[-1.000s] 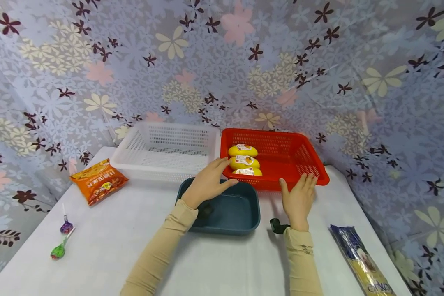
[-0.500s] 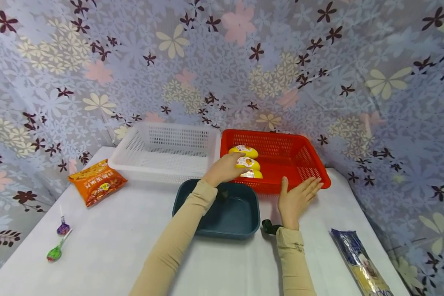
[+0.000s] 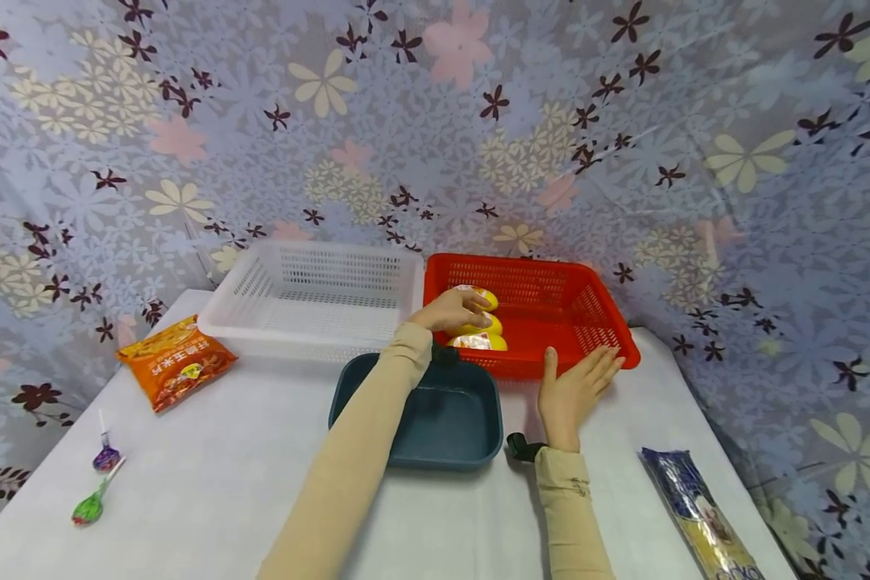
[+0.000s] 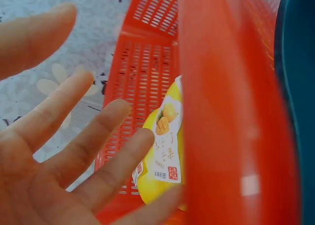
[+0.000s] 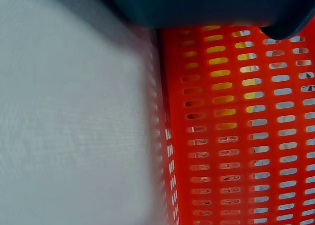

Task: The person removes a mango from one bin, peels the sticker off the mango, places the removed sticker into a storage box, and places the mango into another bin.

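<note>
My left hand (image 3: 455,311) reaches over the near left part of the red basket (image 3: 529,366), above three yellow mango-shaped packs (image 3: 487,341). In the left wrist view its fingers (image 4: 106,131) are spread and slightly bent, close to a mango-labelled pack (image 4: 166,146); whether any fingertip touches it is unclear. The hand partly hides the packs. My right hand (image 3: 574,396) lies against the front wall of the red basket, fingers straight and thumb up. The right wrist view shows only the slotted red wall (image 5: 236,151), with yellow visible through it.
A dark teal tray (image 3: 442,463) stands in front of the baskets, under my left forearm. Left of the red basket is a white basket (image 3: 312,342). An orange snack bag (image 3: 177,362), two lollipops (image 3: 90,507) and a long blue-and-yellow packet (image 3: 699,515) lie on the white table (image 3: 210,483).
My left hand has moved from above the tray's rear edge forward over the yellow packs. The right hand has shifted slightly left and stays by the basket's front wall.
</note>
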The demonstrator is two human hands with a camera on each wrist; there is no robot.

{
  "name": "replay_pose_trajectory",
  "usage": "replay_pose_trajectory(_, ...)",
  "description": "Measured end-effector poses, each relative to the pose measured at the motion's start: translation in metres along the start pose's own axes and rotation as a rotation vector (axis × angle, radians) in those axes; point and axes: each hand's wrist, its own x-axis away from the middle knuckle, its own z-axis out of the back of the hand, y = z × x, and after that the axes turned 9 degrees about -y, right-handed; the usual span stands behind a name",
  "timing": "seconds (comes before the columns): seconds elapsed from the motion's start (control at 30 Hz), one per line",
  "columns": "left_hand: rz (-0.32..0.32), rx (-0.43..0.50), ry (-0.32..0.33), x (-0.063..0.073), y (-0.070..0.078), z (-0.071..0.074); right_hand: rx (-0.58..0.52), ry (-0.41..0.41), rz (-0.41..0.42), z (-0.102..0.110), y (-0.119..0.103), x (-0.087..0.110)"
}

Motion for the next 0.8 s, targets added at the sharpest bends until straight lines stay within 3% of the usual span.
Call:
replay_pose_trajectory(0.27, 0.087, -0.009, -0.11, -0.015, 0.0, -0.004, 0.021, -0.009, -0.024, 0.001, 0.0, 0.0)
replay_pose_trajectory(0.43, 0.178, 0.025, -0.136, -0.014, 0.004, -0.007, 0.016, -0.011, -0.014, 0.0, -0.002, -0.001)
replay_pose_trajectory(0.57, 0.221, 0.032, -0.152, -0.007, 0.016, -0.007, 0.026, -0.007, -0.022, 0.0, 0.0, -0.001)
replay_pose_trajectory(0.63, 0.241, -0.004, -0.163, -0.007, 0.017, -0.007, 0.024, -0.004, -0.024, 0.0, 0.0, -0.001)
replay_pose_trajectory(0.73, 0.294, -0.093, -0.2, -0.02, 0.007, -0.006, 0.016, -0.002, -0.02, 0.001, 0.0, 0.0)
replay_pose_trajectory(0.8, 0.295, -0.164, -0.223, -0.058, -0.029, -0.009, 0.013, -0.001, -0.019, 0.001, 0.0, 0.001)
